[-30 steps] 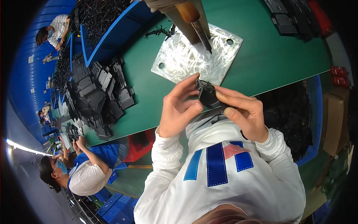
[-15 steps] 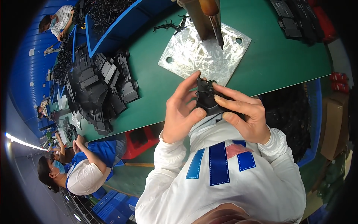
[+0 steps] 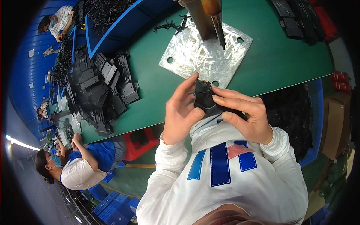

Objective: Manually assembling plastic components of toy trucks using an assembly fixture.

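Note:
Between both hands, close to my body at the table's near edge, is a black moulded plastic part (image 3: 205, 103) with a small black piece at its upper end. My left hand (image 3: 180, 116) grips its left side, with the thumb on the lower edge and the fingers behind. On the other side, my right hand (image 3: 247, 114) has its fingertips on the face and its thumb low down. The fingers cover much of the part. Just beyond lies a shiny metal plate (image 3: 187, 56) with corner holes. Above it hangs a pointed tool with an orange handle (image 3: 210, 7).
A heap of flat black plastic parts (image 3: 101, 90) covers the left of the green table (image 3: 150, 90). Small black pieces (image 3: 170, 26) lie beside the plate. More black parts (image 3: 294, 22) sit far right. Below the table are a blue crate (image 3: 320, 108) and a red stool (image 3: 140, 144). A co-worker (image 3: 82, 176) sits left.
Both hands have stayed nearly in place. The plastic part has shifted and tilted slightly to the left between them. The co-worker at the left has leaned a little.

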A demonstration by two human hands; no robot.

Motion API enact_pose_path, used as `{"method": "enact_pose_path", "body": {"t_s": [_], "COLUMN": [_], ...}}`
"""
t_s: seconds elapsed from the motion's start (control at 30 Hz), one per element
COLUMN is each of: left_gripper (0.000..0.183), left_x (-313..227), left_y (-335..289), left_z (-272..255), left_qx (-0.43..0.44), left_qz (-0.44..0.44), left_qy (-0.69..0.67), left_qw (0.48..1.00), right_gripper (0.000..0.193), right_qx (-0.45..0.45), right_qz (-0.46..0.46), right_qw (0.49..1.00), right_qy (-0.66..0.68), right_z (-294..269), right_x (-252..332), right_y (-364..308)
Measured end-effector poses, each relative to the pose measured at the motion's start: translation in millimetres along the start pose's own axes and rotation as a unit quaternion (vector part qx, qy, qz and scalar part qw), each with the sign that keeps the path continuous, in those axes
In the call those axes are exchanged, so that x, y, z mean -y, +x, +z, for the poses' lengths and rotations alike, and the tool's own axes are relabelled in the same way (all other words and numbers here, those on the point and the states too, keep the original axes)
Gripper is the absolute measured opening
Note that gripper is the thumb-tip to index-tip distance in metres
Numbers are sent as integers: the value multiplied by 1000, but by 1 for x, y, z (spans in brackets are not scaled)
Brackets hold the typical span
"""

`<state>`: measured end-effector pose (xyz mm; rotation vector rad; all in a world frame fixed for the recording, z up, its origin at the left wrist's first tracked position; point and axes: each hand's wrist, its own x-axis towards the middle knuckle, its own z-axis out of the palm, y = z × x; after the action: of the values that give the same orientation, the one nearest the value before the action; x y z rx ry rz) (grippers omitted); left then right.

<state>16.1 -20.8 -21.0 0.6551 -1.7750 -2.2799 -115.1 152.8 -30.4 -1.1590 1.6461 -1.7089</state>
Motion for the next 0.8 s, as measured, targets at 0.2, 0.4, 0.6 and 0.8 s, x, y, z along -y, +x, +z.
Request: {"method": "enact_pose_path", "body": {"t_s": [0.2,0.4,0.6,0.8], "left_gripper": [96,102,105,110], "left_x": [5,6,8,6], "left_y": [1,1,2,5], "left_z": [0,1,1,4], "left_qx": [-11,-22,-9,-11], "left_qz": [34,27,24,5], "left_qy": [31,29,6,-27], "left_qw": [999,999,1000,1000], "right_gripper": [37,60,71,71], "right_qx": [-7,-64,-67,-67], "right_qz": [0,69,59,65], "right_qw": [1000,986,989,991], "right_qy": [-8,137,114,97], "right_z": [1,7,5,3], "right_x": [1,0,4,8], "right_y": [1,1,2,2]}}
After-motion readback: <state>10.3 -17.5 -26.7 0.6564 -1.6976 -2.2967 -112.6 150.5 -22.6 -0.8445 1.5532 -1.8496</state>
